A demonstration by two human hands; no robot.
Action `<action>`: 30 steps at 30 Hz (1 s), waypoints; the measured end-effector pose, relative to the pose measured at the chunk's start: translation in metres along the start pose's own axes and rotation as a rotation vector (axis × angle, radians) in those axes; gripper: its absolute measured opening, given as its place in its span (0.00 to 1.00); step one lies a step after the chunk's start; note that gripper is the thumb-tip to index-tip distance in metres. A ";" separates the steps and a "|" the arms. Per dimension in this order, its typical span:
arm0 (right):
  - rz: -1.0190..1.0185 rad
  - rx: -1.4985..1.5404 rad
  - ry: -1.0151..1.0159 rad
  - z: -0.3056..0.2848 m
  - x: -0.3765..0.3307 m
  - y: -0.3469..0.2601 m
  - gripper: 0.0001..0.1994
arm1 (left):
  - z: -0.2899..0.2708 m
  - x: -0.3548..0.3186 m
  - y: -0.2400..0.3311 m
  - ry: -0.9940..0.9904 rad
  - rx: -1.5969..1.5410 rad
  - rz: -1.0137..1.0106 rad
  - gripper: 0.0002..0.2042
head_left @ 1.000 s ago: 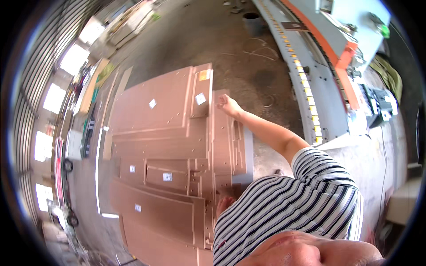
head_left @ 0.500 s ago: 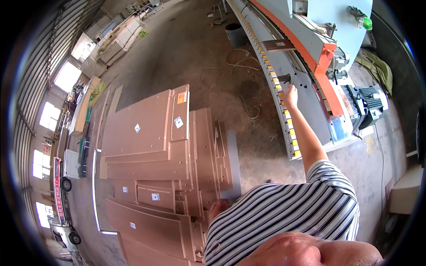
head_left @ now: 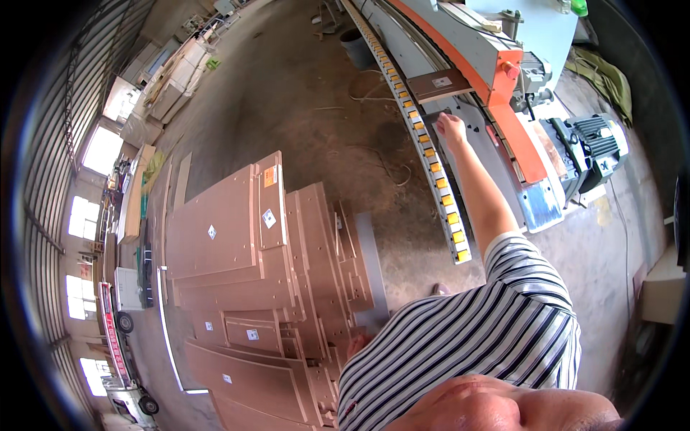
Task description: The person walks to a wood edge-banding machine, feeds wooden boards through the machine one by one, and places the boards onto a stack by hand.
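Observation:
My right arm reaches out over the bed of a long grey and orange machine [head_left: 521,144]. On that bed my right hand [head_left: 451,129] has curled fingers beside a small dark part [head_left: 435,115]; what they hold, if anything, is hidden. Just beyond the hand, a narrow brown panel [head_left: 424,87] with a white label lies across the bed and the roller rail [head_left: 435,167] with its yellow rollers. Low down, by the stack of brown panels [head_left: 215,244], a bit of my left hand [head_left: 356,345] shows past my striped shirt. Its fingers cannot be made out.
Labelled brown panels of several sizes are piled to my left. A motor [head_left: 589,144] juts from the machine's near end at right. Beyond the rail stand a dark bucket [head_left: 356,49] and a loose hose [head_left: 388,169] on the floor. A small truck [head_left: 129,399] is far left.
The narrow brown panel has come nearer along the machine, closer to my right hand. My right hand has shifted slightly forward. The whole view has turned a little.

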State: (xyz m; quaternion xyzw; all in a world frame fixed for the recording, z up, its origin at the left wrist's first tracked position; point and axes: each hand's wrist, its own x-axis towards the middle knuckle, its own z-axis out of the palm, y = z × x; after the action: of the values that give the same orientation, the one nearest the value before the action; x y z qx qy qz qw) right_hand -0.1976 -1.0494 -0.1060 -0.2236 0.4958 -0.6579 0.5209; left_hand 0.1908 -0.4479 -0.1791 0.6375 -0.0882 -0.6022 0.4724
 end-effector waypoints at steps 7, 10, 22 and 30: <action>0.198 0.284 0.143 0.026 0.033 0.007 0.16 | 0.009 -0.022 -0.001 0.049 0.045 0.029 0.14; 0.000 0.591 -0.066 -0.101 0.106 0.013 0.08 | 0.033 -0.016 0.021 -0.107 0.293 0.154 0.14; 0.158 0.403 0.009 -0.054 -0.093 0.009 0.07 | 0.011 -0.021 0.020 0.064 -0.003 0.021 0.12; 0.391 -0.038 -0.582 0.119 -0.309 0.057 0.03 | -0.005 -0.023 0.038 0.124 -0.142 0.015 0.11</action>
State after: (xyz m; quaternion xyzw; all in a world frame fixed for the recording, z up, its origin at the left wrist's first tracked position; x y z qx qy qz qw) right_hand 0.0356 -0.8170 -0.0395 -0.3123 0.3722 -0.4451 0.7522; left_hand 0.2060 -0.4501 -0.1369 0.6378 -0.0207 -0.5628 0.5254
